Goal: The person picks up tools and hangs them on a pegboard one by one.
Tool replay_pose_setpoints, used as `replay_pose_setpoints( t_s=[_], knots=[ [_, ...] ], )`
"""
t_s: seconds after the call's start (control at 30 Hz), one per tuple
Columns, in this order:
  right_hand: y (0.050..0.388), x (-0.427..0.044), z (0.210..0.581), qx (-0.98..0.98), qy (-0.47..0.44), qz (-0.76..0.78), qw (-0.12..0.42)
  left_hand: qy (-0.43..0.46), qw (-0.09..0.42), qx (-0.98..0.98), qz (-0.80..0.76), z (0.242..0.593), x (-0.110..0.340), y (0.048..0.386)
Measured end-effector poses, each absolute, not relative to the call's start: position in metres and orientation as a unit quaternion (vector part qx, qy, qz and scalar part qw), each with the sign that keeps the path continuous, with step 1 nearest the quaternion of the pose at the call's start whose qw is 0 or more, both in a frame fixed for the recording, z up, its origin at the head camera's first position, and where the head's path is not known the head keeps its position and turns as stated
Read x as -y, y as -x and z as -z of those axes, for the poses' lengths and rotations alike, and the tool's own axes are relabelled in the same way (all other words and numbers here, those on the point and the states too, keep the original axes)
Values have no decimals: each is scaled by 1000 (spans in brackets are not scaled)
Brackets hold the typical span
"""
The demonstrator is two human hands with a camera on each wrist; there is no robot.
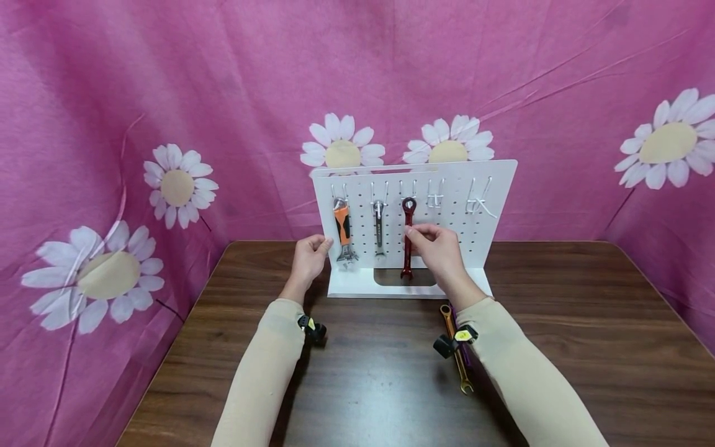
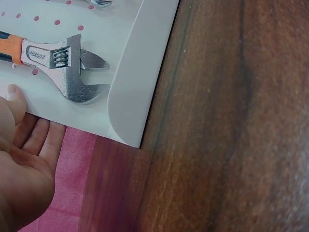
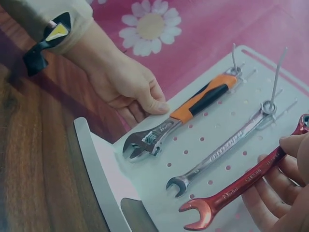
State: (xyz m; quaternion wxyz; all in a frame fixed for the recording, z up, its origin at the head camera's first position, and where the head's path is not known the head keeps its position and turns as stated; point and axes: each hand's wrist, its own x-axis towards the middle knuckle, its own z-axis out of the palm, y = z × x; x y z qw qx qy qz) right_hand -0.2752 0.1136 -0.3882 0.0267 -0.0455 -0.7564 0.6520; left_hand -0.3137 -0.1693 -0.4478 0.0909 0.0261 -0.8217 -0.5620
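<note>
Gold wrench (image 1: 461, 369) on brown counter (image 1: 558, 310), pink floral cloth (image 1: 391, 62) far; left hand (image 1: 307, 262) pinches white pegboard (image 1: 357, 217), right hand (image 1: 439, 251) red wrench (image 1: 408, 262).

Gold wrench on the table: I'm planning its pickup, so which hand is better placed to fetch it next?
Probably the right hand, nearer the gold wrench, though it must first release the red wrench. The left hand grips the pegboard by its left edge.
</note>
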Motion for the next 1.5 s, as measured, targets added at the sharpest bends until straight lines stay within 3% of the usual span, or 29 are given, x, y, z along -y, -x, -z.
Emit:
replay_pose_setpoints(
  t_s=[0.3,0.57,1.07,1.5],
  knots=[
    [291,-116,393,744,72,-663,24,-23,95,822,562,448,169,313],
    [283,-127,408,768,55,-638,11,-21,100,821,562,448,168,313],
    [222,-185,435,859,-53,-508,27,-17,99,821,562,449,169,314],
    [172,-205,453,899,-48,-435,-31,-22,94,822,561,450,171,314]
  ],
)
